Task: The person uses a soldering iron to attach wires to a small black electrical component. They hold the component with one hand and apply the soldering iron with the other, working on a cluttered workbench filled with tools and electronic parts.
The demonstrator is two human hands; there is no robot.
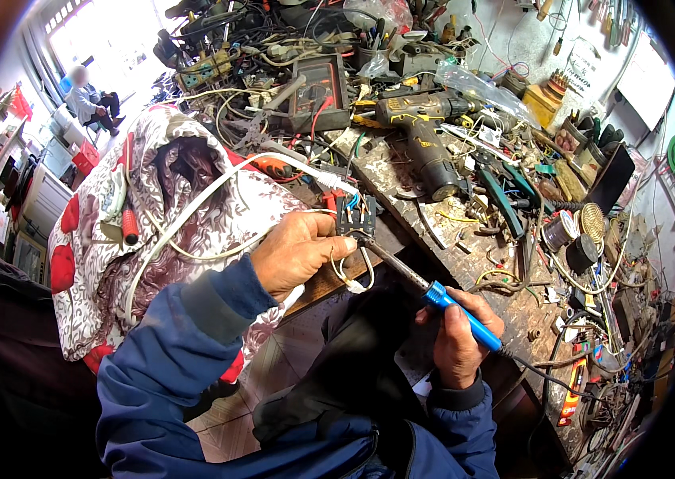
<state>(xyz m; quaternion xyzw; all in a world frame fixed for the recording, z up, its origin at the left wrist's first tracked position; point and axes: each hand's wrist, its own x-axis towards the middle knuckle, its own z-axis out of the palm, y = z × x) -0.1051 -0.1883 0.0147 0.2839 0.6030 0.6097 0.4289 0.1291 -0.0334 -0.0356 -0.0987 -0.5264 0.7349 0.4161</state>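
Between thumb and fingers, my left hand (293, 254) pinches a small black electrical part (356, 214) with metal contacts. Blue and white wires run into its top from a white cable (273, 149), and a short white wire loop (361, 279) hangs below it. My right hand (463, 339) is closed around the blue handle of a soldering iron (473, 319). The iron's metal shaft points up and left, its tip at the lower edge of the black part; whether it touches cannot be made out. A patterned white, maroon and red fabric (186, 207) lies left of my left hand.
On the cluttered workbench (385, 172) lie a yellow-and-black cordless drill (425, 140), green-handled pliers (501, 199), a multimeter (316, 88) and a solder spool (559, 231). Tangled cables fill the back. The iron's black cord (541, 371) trails right. A person (91, 102) sits far left.
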